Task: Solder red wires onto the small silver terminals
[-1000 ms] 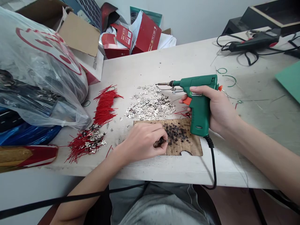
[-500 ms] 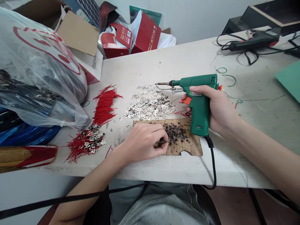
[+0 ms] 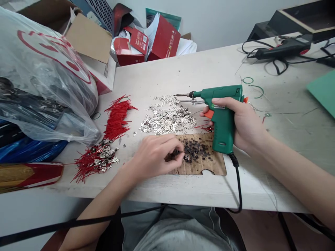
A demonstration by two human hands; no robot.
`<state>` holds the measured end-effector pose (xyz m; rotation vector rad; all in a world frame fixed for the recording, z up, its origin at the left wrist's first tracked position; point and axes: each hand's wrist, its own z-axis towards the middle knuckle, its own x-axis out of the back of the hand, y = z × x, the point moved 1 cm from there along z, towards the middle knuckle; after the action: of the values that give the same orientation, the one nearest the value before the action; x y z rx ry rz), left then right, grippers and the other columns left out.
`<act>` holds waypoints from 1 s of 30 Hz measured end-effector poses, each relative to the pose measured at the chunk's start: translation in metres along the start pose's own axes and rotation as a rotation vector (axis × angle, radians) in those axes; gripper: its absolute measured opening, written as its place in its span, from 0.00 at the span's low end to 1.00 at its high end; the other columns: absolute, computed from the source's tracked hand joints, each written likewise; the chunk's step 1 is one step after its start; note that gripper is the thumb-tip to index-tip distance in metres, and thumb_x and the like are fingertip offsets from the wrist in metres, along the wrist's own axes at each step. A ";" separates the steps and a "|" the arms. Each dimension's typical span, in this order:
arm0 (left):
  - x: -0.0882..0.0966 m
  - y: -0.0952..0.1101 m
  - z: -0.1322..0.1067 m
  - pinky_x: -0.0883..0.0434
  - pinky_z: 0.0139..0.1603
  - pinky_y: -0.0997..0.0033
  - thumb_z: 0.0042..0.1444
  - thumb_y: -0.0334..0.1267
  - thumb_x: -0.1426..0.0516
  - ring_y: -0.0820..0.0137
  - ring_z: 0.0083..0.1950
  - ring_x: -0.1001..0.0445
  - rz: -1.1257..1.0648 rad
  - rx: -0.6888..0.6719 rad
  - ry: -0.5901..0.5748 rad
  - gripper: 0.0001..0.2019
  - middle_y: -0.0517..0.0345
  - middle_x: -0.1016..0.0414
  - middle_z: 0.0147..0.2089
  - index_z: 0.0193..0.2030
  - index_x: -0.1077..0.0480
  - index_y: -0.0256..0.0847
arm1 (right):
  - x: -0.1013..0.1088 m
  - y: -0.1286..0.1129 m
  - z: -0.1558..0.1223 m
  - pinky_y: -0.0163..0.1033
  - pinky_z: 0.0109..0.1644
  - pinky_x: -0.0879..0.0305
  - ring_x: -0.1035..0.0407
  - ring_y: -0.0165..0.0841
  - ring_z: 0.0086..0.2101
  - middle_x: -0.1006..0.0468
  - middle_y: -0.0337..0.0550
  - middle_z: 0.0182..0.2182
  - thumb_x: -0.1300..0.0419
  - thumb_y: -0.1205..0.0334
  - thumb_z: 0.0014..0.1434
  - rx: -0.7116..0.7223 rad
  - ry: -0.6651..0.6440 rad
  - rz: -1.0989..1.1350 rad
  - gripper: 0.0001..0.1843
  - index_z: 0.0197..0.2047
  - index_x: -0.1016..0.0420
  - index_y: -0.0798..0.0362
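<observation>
My right hand (image 3: 242,122) grips a green soldering gun (image 3: 221,108) by its handle, its metal tip pointing left over the table. My left hand (image 3: 154,155) rests on a scorched piece of cardboard (image 3: 206,164), fingers pinched on a small metal terminal (image 3: 186,157) at its fingertips. A heap of silver metal terminals (image 3: 167,116) lies just beyond the cardboard. To the left, a bundle of short red wires (image 3: 116,118) and a pile of red wires with terminals attached (image 3: 98,158) lie on the table.
A large plastic bag (image 3: 44,76) fills the left side, with cardboard and red boxes (image 3: 146,40) behind it. A black tool with cables (image 3: 284,50) lies at the far right, near a green sheet (image 3: 324,90). The gun's black cord (image 3: 238,184) hangs over the table's front edge.
My left hand has shifted slightly left and back on the cardboard, the small terminal now showing at its fingertips. The right hand and soldering gun have barely moved.
</observation>
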<state>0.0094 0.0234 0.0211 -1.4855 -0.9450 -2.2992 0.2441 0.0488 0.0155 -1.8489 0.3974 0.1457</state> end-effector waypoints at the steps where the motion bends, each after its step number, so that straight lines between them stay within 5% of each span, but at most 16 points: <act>1: 0.006 -0.003 -0.001 0.37 0.32 0.74 0.60 0.30 0.41 0.77 0.30 0.33 0.000 0.017 0.033 0.02 0.65 0.30 0.30 0.37 0.27 0.40 | 0.000 0.000 0.000 0.36 0.35 0.29 0.28 0.34 0.35 0.20 0.42 0.35 0.31 0.55 0.55 -0.003 -0.001 0.014 0.11 0.40 0.20 0.51; 4: 0.022 -0.012 -0.003 0.36 0.34 0.75 0.61 0.30 0.42 0.77 0.32 0.32 0.014 0.084 0.064 0.04 0.64 0.30 0.33 0.41 0.26 0.40 | 0.001 0.001 0.001 0.36 0.35 0.28 0.29 0.34 0.34 0.19 0.44 0.35 0.30 0.57 0.55 -0.011 0.004 0.048 0.10 0.40 0.18 0.51; 12: 0.031 -0.022 -0.008 0.37 0.36 0.73 0.57 0.30 0.42 0.75 0.33 0.33 0.000 0.162 -0.244 0.07 0.64 0.30 0.34 0.41 0.27 0.42 | 0.001 0.000 0.001 0.36 0.31 0.28 0.29 0.36 0.33 0.20 0.45 0.34 0.30 0.56 0.56 -0.036 0.003 0.021 0.08 0.37 0.16 0.51; 22: 0.044 -0.037 -0.018 0.41 0.32 0.76 0.51 0.30 0.39 0.76 0.29 0.35 -0.088 0.306 -0.365 0.05 0.68 0.33 0.27 0.36 0.27 0.41 | 0.003 0.003 0.001 0.40 0.32 0.26 0.28 0.37 0.32 0.18 0.42 0.38 0.28 0.55 0.53 -0.052 0.011 0.050 0.12 0.42 0.16 0.45; 30: 0.044 -0.029 -0.021 0.42 0.30 0.75 0.45 0.27 0.42 0.76 0.28 0.34 -0.056 0.323 -0.394 0.08 0.68 0.30 0.26 0.31 0.25 0.43 | 0.002 0.002 0.000 0.38 0.30 0.28 0.29 0.33 0.29 0.18 0.41 0.37 0.29 0.55 0.54 -0.045 0.007 0.049 0.10 0.40 0.17 0.47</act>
<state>-0.0408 0.0384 0.0426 -1.8101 -1.3984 -1.8018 0.2455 0.0481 0.0128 -1.8853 0.4475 0.1835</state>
